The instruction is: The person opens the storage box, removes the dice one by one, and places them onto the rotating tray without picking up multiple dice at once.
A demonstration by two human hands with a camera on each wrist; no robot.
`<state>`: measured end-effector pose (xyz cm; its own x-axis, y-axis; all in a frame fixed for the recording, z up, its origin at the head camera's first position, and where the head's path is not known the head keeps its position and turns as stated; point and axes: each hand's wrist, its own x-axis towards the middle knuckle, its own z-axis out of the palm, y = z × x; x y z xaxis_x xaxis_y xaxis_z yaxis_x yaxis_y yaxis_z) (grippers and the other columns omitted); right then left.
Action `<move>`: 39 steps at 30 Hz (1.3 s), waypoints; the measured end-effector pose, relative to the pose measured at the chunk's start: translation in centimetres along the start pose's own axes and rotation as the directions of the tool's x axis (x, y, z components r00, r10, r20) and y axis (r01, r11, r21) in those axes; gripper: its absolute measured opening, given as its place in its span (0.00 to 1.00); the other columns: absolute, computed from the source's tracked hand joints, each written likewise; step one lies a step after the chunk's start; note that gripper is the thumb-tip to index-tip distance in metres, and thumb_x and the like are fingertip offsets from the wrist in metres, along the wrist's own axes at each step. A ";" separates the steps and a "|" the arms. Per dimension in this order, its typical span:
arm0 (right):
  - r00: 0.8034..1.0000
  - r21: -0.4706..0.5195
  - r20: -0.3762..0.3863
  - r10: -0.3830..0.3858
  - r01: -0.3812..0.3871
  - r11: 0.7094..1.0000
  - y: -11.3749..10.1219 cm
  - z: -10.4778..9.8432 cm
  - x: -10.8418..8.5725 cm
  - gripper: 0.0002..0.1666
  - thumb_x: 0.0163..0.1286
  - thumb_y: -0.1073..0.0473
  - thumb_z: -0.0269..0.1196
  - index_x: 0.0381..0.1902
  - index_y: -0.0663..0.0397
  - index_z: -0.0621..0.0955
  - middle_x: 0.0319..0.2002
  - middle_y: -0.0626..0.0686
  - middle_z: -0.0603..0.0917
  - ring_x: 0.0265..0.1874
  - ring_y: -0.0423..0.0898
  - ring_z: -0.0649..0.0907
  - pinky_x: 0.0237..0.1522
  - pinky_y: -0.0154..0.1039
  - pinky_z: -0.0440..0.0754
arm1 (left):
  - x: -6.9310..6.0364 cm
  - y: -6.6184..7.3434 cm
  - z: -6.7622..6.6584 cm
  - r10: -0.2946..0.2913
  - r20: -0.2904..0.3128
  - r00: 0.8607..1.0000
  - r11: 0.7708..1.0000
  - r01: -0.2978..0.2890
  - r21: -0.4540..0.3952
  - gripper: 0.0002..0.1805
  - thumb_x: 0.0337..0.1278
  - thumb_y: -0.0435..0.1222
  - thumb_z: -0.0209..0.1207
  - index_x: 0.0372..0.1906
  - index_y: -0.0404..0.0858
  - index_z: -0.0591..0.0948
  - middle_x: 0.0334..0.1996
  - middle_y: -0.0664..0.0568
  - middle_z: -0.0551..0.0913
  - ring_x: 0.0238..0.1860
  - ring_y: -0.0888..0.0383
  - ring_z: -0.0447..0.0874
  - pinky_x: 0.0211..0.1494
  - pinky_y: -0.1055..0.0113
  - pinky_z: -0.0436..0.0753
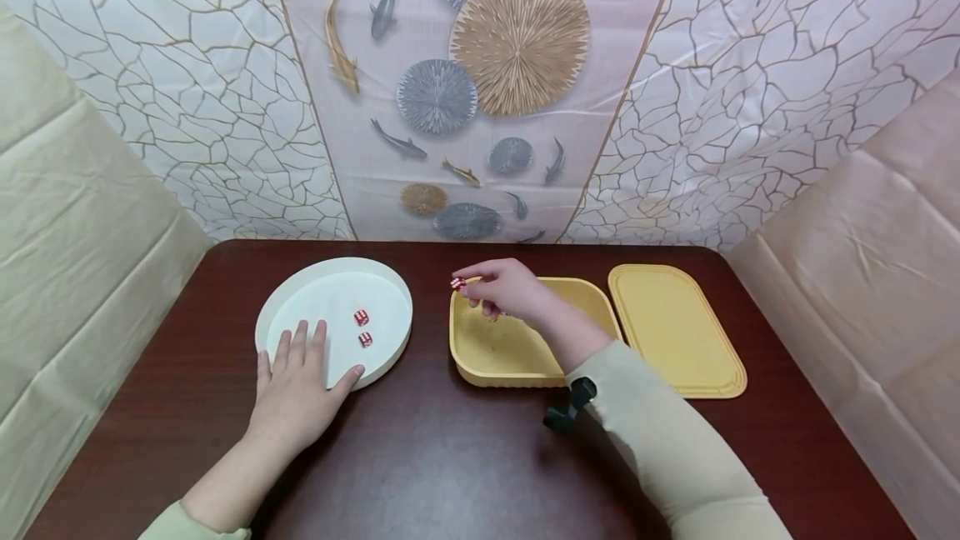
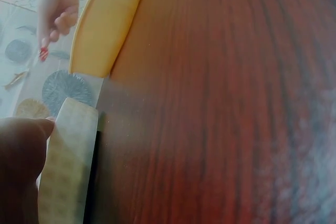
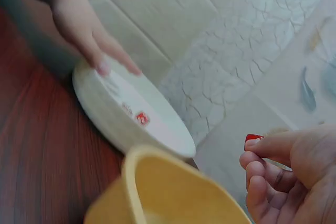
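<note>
Above the far left corner of a yellow, deep, rounded-rectangular container, the right hand had a red die with white pips pinched between thumb and forefinger, clear of the rim! Left of the container, a white, shallow, round tray held two more red dice, and the left hand was right there at the tray, fingers straight and spread, thumb wide at its rim. Whether anything lay beneath the right hand, you couldn't tell. A good carry, it seemed, called for a light but firm pinch on opposite faces, enough height over the container's rim, and a quiet left hand that bumped neither loose die.
</note>
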<state>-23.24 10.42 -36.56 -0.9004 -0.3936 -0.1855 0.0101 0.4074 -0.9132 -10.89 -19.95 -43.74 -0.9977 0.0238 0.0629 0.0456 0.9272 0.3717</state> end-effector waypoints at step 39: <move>0.997 -0.357 0.045 0.061 -0.041 0.933 -2.1 10.3 5.5 0.13 0.67 0.56 0.68 0.49 0.43 0.87 0.34 0.52 0.87 0.23 0.42 0.80 0.34 0.38 0.82 | 0.1 0.1 0.0 0.001 -0.013 1.000 1.000 0.000 0.027 0.52 0.64 0.66 0.49 0.77 0.32 0.52 0.74 0.28 0.50 0.74 0.28 0.44 0.70 0.29 0.38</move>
<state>-23.73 -1.07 -39.40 -0.8778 -0.4045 -0.2565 -0.1094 0.6906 -0.7149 -10.98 -19.85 -43.71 -0.9970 0.0197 0.0751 0.0446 0.9371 0.3463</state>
